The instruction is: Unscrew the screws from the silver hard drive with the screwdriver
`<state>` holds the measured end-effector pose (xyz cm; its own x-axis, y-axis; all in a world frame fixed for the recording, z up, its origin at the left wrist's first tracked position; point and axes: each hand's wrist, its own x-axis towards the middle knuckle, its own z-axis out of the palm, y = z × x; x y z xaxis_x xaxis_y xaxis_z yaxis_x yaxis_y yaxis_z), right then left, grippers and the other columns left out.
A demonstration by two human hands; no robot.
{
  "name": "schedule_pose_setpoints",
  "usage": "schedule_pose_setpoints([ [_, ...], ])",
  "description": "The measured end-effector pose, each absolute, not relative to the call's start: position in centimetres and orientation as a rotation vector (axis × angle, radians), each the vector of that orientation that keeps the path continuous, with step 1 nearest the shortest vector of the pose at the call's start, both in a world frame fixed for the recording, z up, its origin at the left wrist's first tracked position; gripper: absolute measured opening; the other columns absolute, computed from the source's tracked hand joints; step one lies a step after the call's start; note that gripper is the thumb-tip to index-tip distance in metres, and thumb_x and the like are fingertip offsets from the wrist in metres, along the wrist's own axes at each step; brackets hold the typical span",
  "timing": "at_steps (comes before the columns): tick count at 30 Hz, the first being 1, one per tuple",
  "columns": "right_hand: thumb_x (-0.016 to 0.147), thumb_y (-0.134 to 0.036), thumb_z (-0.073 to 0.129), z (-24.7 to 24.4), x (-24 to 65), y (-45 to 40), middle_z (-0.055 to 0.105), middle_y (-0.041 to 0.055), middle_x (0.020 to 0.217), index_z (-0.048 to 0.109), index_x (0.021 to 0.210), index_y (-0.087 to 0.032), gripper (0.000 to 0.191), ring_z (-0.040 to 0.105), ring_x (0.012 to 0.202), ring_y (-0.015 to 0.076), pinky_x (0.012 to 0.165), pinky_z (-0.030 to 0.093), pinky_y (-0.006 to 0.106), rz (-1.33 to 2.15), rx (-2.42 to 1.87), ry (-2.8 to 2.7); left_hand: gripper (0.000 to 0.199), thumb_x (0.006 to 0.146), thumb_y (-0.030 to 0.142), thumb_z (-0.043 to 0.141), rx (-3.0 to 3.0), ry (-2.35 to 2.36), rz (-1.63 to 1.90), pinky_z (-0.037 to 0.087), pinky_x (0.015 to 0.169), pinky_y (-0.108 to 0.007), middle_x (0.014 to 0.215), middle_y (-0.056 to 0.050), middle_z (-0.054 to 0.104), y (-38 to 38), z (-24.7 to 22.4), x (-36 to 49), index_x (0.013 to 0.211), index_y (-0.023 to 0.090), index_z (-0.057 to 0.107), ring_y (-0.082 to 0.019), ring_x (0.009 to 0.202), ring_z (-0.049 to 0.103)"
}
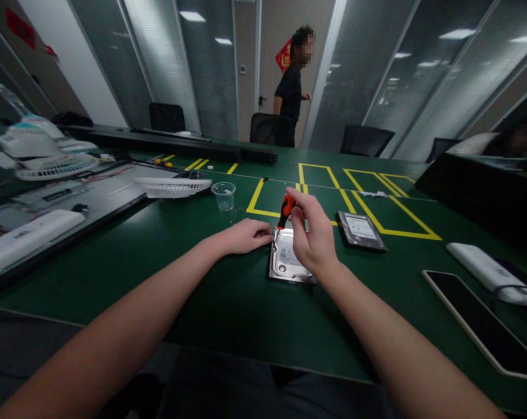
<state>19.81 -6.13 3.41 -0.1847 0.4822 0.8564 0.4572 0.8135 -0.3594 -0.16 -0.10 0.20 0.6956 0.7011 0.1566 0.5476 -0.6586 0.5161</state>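
Observation:
A silver hard drive [287, 269] with a white label lies flat on the green table in front of me. My right hand [312, 233] is closed around the red and black handle of a screwdriver [286, 210]. Its shaft points down to the drive's upper left corner. There my left hand [246, 236] has its fingers curled against the drive's left edge, close to the screwdriver's tip. My right hand covers part of the drive's right side. To its right lies a second hard drive [360, 230], label up, touched by neither hand.
A clear plastic cup [224, 196] stands beyond my left hand. White fan parts [173, 186] and a large panel [110, 201] fill the left side. At right lie a phone [477, 320] and a white power bank [492, 272]. A person [292, 87] stands behind the table.

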Motion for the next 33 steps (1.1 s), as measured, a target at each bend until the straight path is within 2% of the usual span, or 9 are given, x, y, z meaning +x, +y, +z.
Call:
schedule_pose_setpoints([
  [7, 0.097, -0.022, 0.060, 3.25, 19.74, -5.84, 0.065, 0.0091, 0.117, 0.057, 0.131, -0.026, 0.035, 0.066, 0.099, 0.0224, 0.078, 0.060, 0.039, -0.030, -0.733, -1.750, 0.028, 0.099, 0.043, 0.053, 2.478, 0.957, 0.464, 0.042, 0.069, -0.029, 0.089, -0.004, 0.071, -0.14, 0.35, -0.06, 0.095, 0.019, 0.068, -0.018, 0.078, 0.063],
  [14, 0.102, -0.015, 0.044, 3.35, 19.79, -6.10, 0.066, 0.0107, 0.129, 0.052, 0.142, -0.027, 0.043, 0.065, 0.113, 0.0250, 0.097, 0.056, 0.048, 0.028, -0.724, -1.823, 0.029, 0.098, 0.043, 0.053, 2.469, 0.965, 0.477, 0.041, 0.067, -0.028, 0.087, -0.004, 0.071, -0.14, 0.23, -0.15, 0.096, 0.019, 0.068, -0.019, 0.076, 0.063],
  [17, 0.102, -0.014, 0.045, 3.34, 19.79, -5.97, 0.065, 0.0103, 0.126, 0.054, 0.140, -0.028, 0.041, 0.065, 0.112, 0.0247, 0.094, 0.057, 0.046, 0.004, -0.718, -1.812, 0.028, 0.098, 0.043, 0.053, 2.472, 0.970, 0.479, 0.041, 0.066, -0.028, 0.086, -0.003, 0.070, -0.13, 0.22, -0.17, 0.095, 0.019, 0.068, -0.018, 0.075, 0.062],
  [22, 0.099, -0.019, 0.056, 3.45, 19.80, -5.91, 0.065, 0.0086, 0.116, 0.057, 0.132, -0.027, 0.034, 0.064, 0.103, 0.0223, 0.080, 0.059, 0.038, -0.030, -0.728, -1.769, 0.028, 0.099, 0.042, 0.053, 2.475, 0.953, 0.472, 0.042, 0.069, -0.029, 0.089, -0.004, 0.071, -0.13, 0.33, -0.18, 0.096, 0.019, 0.068, -0.018, 0.076, 0.062],
  [29, 0.103, -0.014, 0.043, 3.44, 19.96, -6.14, 0.064, 0.0101, 0.127, 0.052, 0.141, -0.028, 0.042, 0.064, 0.113, 0.0242, 0.094, 0.056, 0.046, 0.028, -0.731, -1.833, 0.030, 0.099, 0.044, 0.053, 2.461, 0.955, 0.484, 0.042, 0.068, -0.028, 0.090, -0.004, 0.072, -0.08, 0.17, -0.18, 0.097, 0.018, 0.068, -0.019, 0.077, 0.063],
  [33, 0.101, -0.015, 0.048, 3.33, 19.94, -5.91, 0.064, 0.0094, 0.124, 0.054, 0.138, -0.028, 0.039, 0.064, 0.108, 0.0234, 0.089, 0.057, 0.042, -0.003, -0.726, -1.812, 0.030, 0.099, 0.044, 0.053, 2.462, 0.954, 0.483, 0.042, 0.068, -0.028, 0.088, -0.003, 0.071, -0.04, 0.14, -0.16, 0.096, 0.019, 0.068, -0.018, 0.076, 0.063],
])
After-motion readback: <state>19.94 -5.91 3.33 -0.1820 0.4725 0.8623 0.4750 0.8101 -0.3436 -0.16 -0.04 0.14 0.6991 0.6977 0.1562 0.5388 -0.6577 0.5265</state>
